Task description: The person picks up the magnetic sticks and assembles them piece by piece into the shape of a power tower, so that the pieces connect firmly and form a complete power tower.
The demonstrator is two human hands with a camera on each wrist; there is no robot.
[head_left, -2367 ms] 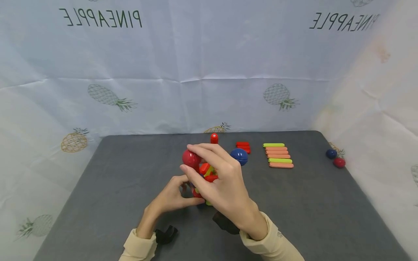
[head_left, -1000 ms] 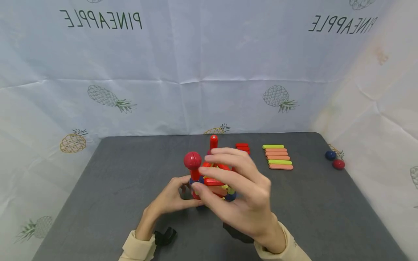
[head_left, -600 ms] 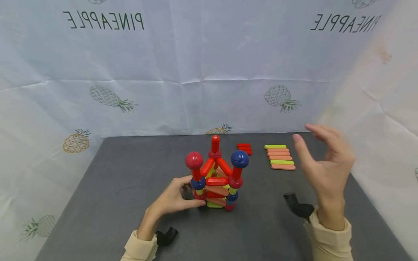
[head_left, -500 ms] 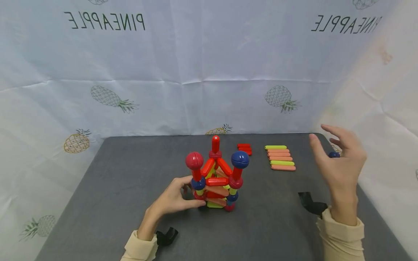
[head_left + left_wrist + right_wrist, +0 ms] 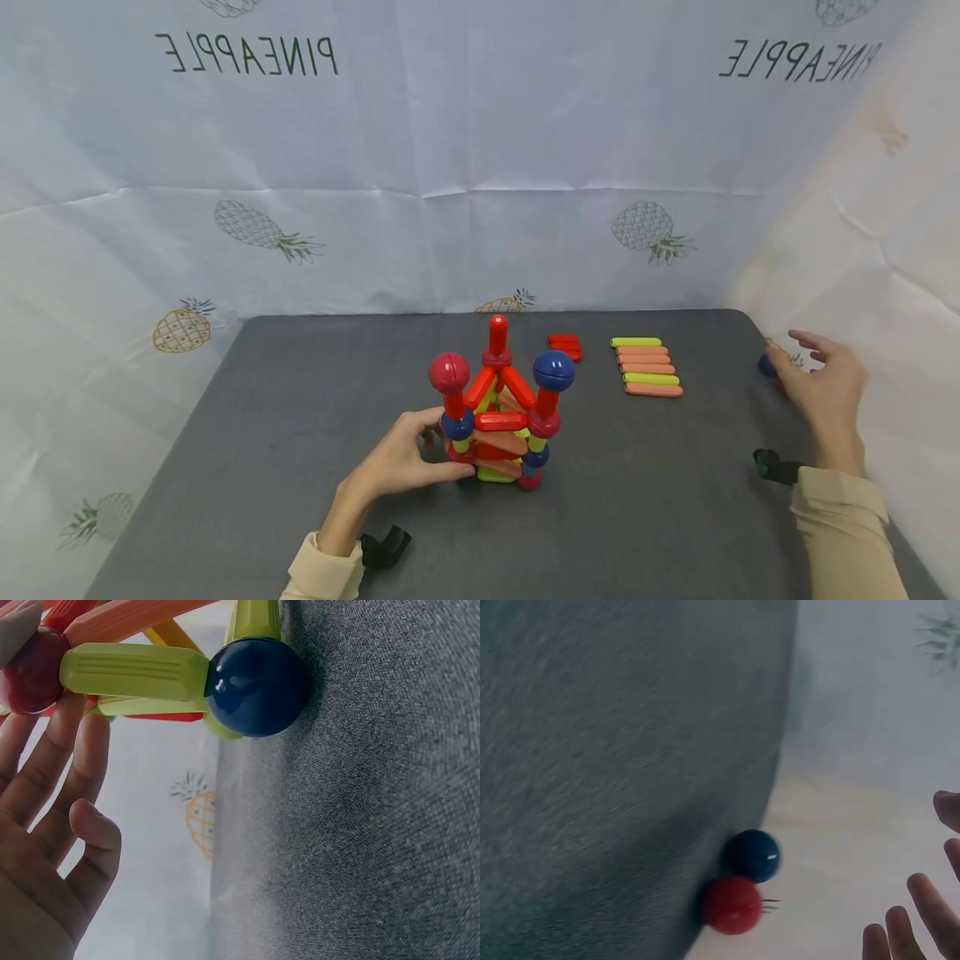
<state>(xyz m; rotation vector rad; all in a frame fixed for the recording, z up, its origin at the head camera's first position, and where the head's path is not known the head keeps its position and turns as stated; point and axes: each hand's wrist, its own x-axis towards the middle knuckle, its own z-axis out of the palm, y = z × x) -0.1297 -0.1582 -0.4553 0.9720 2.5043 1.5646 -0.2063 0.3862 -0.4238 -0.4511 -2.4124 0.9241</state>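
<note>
The frame [image 5: 501, 421] stands on the desk [image 5: 637, 508], between its left and right edges; the left hand's [image 5: 397, 457] grip is clamped on a low corner. It looks light and stiff, but its joints may part, so low is best. The right hand's [image 5: 828, 387] grip is spread, holding nothing, near the blue ball [image 5: 751, 856] and red ball [image 5: 733, 904], probably slick, at the right edge. The right wrist view bares the red ball, mostly hidden from the head.

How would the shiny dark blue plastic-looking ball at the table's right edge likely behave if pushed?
The shiny dark blue ball would probably roll, given its round shape. A push toward the shiny red plastic-looking ball beside it would likely shift both, since they appear to touch. The blue ball's gloss suggests a stiff, slightly slippery surface.
</note>
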